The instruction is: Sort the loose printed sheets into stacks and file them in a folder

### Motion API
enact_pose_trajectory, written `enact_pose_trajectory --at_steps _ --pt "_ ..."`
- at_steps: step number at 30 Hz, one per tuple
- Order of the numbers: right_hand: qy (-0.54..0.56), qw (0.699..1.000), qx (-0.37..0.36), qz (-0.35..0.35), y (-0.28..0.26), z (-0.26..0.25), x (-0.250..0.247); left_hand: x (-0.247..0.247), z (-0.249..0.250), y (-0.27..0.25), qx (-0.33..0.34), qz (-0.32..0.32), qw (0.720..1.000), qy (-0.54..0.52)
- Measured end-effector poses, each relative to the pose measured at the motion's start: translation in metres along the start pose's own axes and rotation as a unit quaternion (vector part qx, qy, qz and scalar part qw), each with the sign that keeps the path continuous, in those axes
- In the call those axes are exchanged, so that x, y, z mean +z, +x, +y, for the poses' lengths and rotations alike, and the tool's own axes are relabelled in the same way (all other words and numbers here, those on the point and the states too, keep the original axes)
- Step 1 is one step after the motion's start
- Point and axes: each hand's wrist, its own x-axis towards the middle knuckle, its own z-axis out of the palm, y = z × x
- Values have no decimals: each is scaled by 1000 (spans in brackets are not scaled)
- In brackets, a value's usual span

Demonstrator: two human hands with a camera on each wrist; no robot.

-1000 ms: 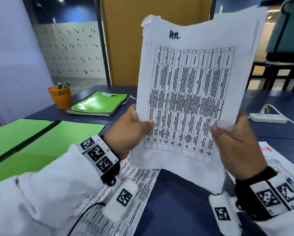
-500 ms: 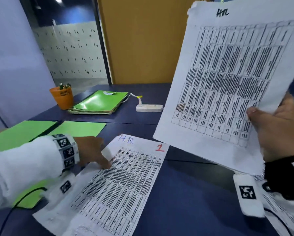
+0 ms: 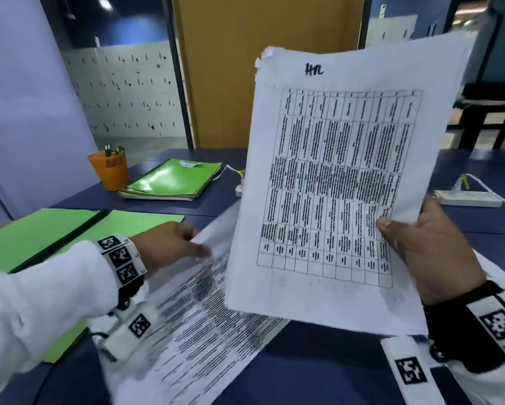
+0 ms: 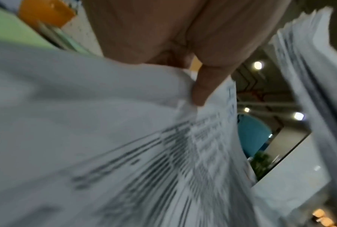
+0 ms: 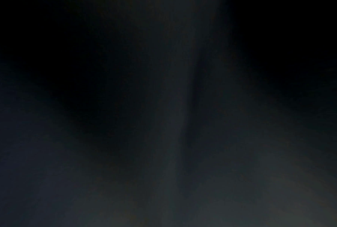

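Observation:
My right hand (image 3: 426,247) holds up a sheaf of printed table sheets (image 3: 339,182), thumb on the front, with "HR" handwritten at the top. Lower left, my left hand (image 3: 175,244) pinches the far edge of another printed sheet (image 3: 204,331) and lifts it off the dark blue table; it is blurred. The left wrist view shows fingers (image 4: 204,86) gripping that sheet (image 4: 105,145), with the held sheaf (image 4: 309,61) at right. An open green folder (image 3: 40,238) lies flat at the left. The right wrist view is dark.
A closed stack of green folders (image 3: 175,179) and an orange pen cup (image 3: 109,171) sit at the back left. A white power strip (image 3: 467,198) lies at the right, another behind the sheaf. More printed paper (image 3: 488,264) lies under my right wrist.
My left hand let go of the sheaf, dropped to the sheet on the table and has now lifted its far edge. The right hand keeps the sheaf, swung right, then back toward centre.

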Motion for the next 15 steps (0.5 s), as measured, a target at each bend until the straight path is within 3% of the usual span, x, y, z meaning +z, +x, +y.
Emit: enact_pose_trajectory --at_steps 1,3,4,8,11,15 --pt "5 1000 5 -8 -1 1 2 2 7 -5 7 -1 992 -124" --pt "11 1000 14 -18 -2 2 3 10 20 -14 17 -29 941 -338" --pt "10 1000 19 -17 -2 3 3 15 27 -18 29 -44 917 -396" --pt "-8 999 32 -14 -1 6 0 34 57 -23 77 -66 852 -514" --pt "-21 999 39 -16 1 7 -3 37 72 -21 63 -93 798 -592" --pt "-16 999 38 -32 2 8 -5 33 88 -24 101 -143 784 -595"
